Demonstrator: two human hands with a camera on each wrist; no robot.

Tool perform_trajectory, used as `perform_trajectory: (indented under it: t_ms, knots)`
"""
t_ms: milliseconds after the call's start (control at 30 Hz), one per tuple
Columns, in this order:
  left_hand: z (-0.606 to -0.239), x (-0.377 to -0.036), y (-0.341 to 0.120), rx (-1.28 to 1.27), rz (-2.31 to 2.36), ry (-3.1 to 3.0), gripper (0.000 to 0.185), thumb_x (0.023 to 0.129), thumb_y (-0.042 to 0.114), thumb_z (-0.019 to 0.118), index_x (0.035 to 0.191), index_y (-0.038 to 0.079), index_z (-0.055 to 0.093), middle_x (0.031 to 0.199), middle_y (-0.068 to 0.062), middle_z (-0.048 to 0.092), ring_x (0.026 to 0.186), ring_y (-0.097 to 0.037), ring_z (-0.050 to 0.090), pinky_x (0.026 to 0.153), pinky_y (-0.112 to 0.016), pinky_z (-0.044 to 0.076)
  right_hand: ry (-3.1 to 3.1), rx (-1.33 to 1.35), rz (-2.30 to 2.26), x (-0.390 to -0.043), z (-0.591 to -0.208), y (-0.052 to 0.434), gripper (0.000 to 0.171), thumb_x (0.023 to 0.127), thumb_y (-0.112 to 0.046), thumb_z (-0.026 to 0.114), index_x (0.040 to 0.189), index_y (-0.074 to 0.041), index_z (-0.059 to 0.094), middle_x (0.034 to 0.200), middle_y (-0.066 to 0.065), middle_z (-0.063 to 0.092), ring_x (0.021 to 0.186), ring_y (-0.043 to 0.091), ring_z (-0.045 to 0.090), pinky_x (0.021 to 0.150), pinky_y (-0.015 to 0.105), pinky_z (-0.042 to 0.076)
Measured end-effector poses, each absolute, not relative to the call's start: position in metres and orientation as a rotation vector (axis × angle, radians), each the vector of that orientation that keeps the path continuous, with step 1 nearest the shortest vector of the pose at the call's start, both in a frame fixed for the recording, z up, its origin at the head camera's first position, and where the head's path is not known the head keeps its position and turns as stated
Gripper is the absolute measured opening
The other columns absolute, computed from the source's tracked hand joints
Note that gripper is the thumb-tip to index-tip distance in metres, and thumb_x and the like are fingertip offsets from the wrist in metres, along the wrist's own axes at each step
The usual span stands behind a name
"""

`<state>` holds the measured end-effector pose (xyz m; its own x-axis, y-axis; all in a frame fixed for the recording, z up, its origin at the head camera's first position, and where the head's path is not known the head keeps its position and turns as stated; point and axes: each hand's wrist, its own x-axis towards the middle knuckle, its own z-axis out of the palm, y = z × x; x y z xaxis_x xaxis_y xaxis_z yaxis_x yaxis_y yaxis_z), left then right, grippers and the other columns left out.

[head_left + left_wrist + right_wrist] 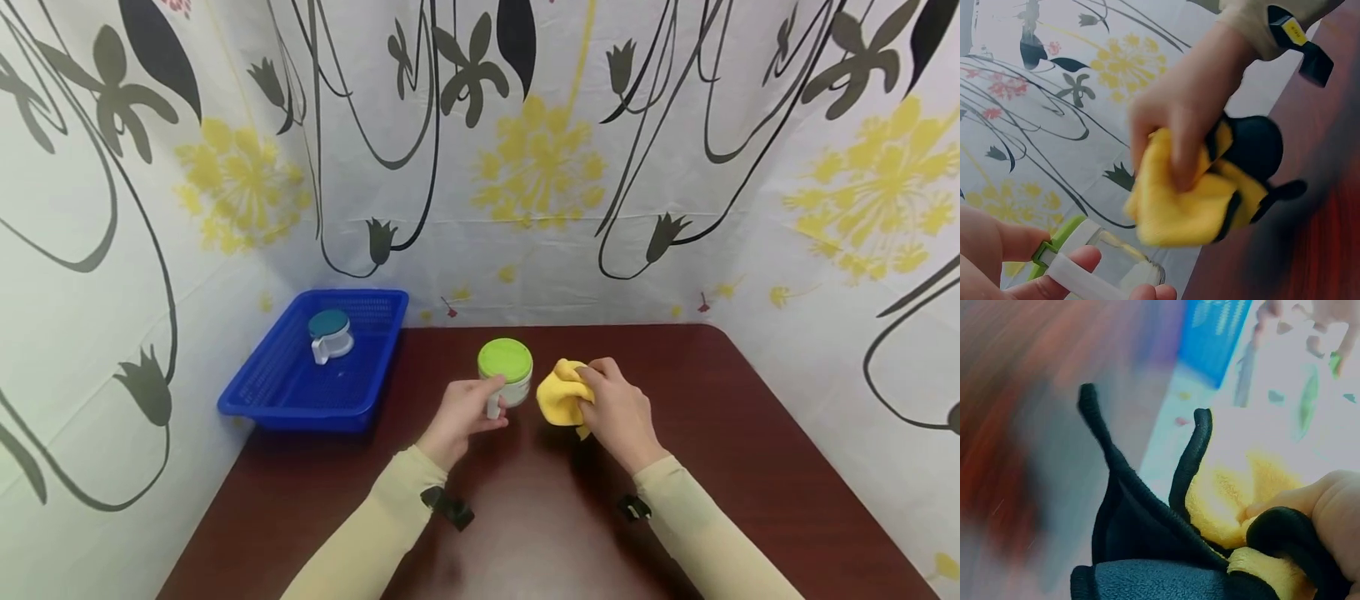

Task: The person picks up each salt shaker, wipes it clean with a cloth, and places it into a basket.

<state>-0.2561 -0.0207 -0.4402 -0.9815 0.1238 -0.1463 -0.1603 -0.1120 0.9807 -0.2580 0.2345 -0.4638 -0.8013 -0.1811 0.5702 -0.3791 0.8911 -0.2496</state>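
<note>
Fingers of left hand (463, 414) curl round jar (507, 372) handle; right hand (617, 410) bunches cloth (562, 393).

This looks like a staged recording booth rather than a lived-in room, though little beyond the tabletop is in view. A dark red-brown table (750, 467) is boxed in on three sides by a hung white sheet (540, 150) printed with yellow flowers and black stems. On it stand only a few props, among them a blue plastic basket (247, 400) holding a lidded cup (330, 335).
</note>
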Motion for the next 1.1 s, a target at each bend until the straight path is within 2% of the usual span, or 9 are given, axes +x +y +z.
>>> perform_trajectory:
  t_ms: [200,300,433,667,900,1100]
  knots:
    - [-0.442,-0.243,-0.009,-0.029,2.243,1.959,0.044,0.095,0.034,0.070,0.103,-0.009,0.070,0.083,-0.016,0.065,0.074,-0.024,0.066,0.078,-0.044,0.060,-2.466,0.376,0.602,-0.252,-0.453,0.209,0.043,0.082,-0.014,0.079,0.124,-0.016,0.069,0.116,0.004,0.057,0.063,0.022,0.057,0.050,0.039,0.047]
    - [-0.444,-0.241,-0.006,-0.044,2.281,1.930,0.043,0.095,0.033,0.071,0.101,-0.009,0.070,0.080,-0.013,0.064,0.072,-0.024,0.067,0.076,-0.044,0.060,-2.450,0.377,0.678,-0.248,-0.449,0.202,0.047,0.081,-0.016,0.081,0.126,-0.016,0.068,0.115,0.003,0.058,0.077,0.022,0.062,0.058,0.041,0.051]
    - [-0.444,-0.242,-0.006,-0.058,2.315,1.930,0.042,0.094,0.034,0.071,0.100,-0.008,0.070,0.082,-0.014,0.066,0.074,-0.025,0.068,0.075,-0.043,0.060,-2.412,0.388,0.774,-0.243,-0.444,0.195,0.051,0.080,-0.022,0.086,0.127,-0.014,0.068,0.112,0.003,0.061,0.087,0.023,0.063,0.069,0.045,0.054]
    - [-0.440,-0.245,-0.007,-0.084,2.317,2.012,0.042,0.093,0.039,0.072,0.092,-0.003,0.073,0.084,-0.012,0.068,0.077,-0.024,0.066,0.072,-0.039,0.060,-2.322,0.381,0.869,-0.241,-0.441,0.181,0.058,0.079,-0.035,0.087,0.128,-0.013,0.068,0.107,0.003,0.062,0.086,0.018,0.062,0.072,0.040,0.053]
    - [-0.438,-0.243,-0.004,-0.068,2.373,2.081,0.040,0.092,0.038,0.072,0.084,-0.002,0.073,0.077,-0.012,0.067,0.071,-0.025,0.064,0.069,-0.042,0.060,-2.230,0.304,0.887,-0.241,-0.440,0.171,0.057,0.078,-0.031,0.089,0.128,-0.014,0.068,0.107,0.004,0.062,0.088,0.021,0.065,0.074,0.043,0.056]
    - [-0.437,-0.237,-0.006,-0.117,2.340,2.232,0.039,0.092,0.036,0.071,0.077,0.000,0.071,0.075,-0.012,0.068,0.068,-0.025,0.063,0.066,-0.043,0.060,-2.181,0.229,0.858,-0.238,-0.449,0.157,0.052,0.078,-0.030,0.089,0.122,-0.012,0.070,0.107,0.005,0.062,0.083,0.025,0.066,0.069,0.045,0.057]
